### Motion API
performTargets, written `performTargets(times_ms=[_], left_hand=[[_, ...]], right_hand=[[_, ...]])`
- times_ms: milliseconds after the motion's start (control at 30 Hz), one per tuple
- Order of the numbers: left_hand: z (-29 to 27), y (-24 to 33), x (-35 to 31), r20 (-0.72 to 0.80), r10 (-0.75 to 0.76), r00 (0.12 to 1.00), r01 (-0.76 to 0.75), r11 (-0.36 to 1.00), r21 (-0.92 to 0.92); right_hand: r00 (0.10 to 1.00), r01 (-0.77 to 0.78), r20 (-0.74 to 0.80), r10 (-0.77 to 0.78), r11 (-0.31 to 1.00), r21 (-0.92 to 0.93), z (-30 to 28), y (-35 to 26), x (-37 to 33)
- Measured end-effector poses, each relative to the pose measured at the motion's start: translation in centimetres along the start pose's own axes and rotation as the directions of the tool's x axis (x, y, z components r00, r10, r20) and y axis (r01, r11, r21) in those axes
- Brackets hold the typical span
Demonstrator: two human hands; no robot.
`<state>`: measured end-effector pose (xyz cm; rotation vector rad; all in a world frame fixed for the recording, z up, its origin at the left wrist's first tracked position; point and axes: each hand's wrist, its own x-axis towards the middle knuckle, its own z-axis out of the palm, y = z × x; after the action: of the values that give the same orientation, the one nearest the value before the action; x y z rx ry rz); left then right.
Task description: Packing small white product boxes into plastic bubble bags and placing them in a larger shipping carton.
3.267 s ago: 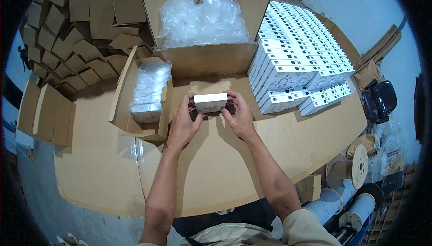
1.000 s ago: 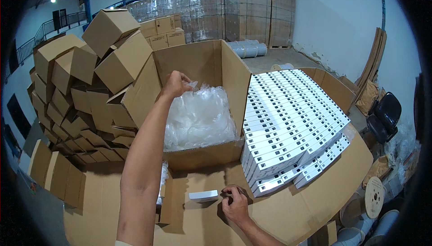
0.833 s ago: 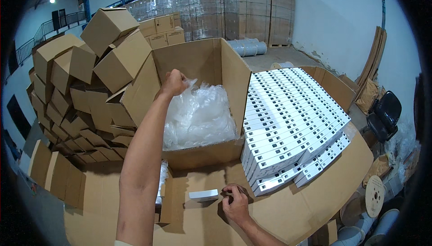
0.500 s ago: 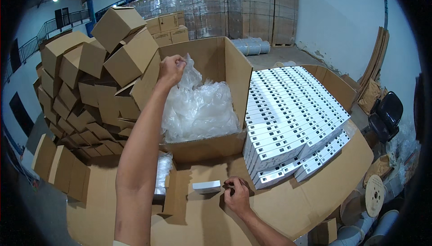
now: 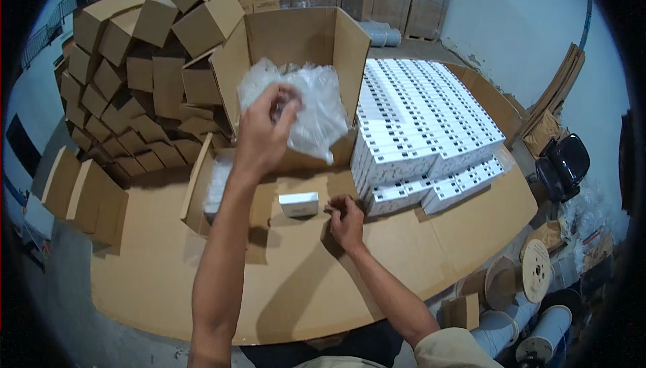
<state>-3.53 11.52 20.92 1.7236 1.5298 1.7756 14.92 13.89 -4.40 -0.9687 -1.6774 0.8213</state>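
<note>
My left hand (image 5: 266, 129) is raised in front of the large open carton (image 5: 296, 24), its fingers bent in a pinch and blurred by motion. It grips a clear plastic bag (image 5: 316, 136), which hangs past the carton's front edge; the exact grip is partly hidden. Behind it, more clear bags (image 5: 259, 78) fill the carton. On the cardboard-covered table (image 5: 323, 287), a small white box (image 5: 299, 204) lies just left of my right hand (image 5: 346, 220). That hand rests there with fingers loosely bent and apart, not touching the box.
Stacked white boxes (image 5: 431, 109) stand to the right of the carton. A smaller open carton (image 5: 196, 186) holding clear-wrapped items stands left of my left forearm. Brown cartons (image 5: 168, 85) are piled at the far left. A black chair (image 5: 564, 166) and cable reels (image 5: 536, 270) are on the right.
My left hand has come down and nearer from the carton, bringing the plastic bag forward. My right hand stays beside the white box. The whole view has tilted downward.
</note>
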Motion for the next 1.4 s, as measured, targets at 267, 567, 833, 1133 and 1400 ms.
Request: performTargets(times_ms=[267,567,833,1133,1400], left_hand=[[2.0,-2.7,-17.0,0.129,-0.251,0.959,0.236,0.964,0.119],[3.2,-9.5,-21.7,0.173,-0.432,0.885,0.418,0.902,0.110],[3.1,-9.7,-21.1,0.092,-0.420,0.903,0.400,0.899,0.180],[2.2,-9.7,-21.0,0.016,-0.338,0.941,0.334,0.933,0.132],[2.6,-9.0,-21.4,0.107,-0.288,0.952,0.284,0.958,0.050]], right_hand=[[0.939,-0.312,0.293,0.182,0.811,0.495,-2.1,0.7,-1.6],[0.849,-0.247,0.510,0.142,0.958,0.144,-4.5,-5.1,-2.1],[0.862,-0.126,0.501,0.080,0.990,0.058,-4.2,-4.7,-2.1],[0.685,-0.572,0.679,0.266,0.773,0.274,-6.9,-5.2,-0.7],[0.730,-0.450,0.668,0.144,0.837,0.311,-5.7,-5.8,-1.3]])
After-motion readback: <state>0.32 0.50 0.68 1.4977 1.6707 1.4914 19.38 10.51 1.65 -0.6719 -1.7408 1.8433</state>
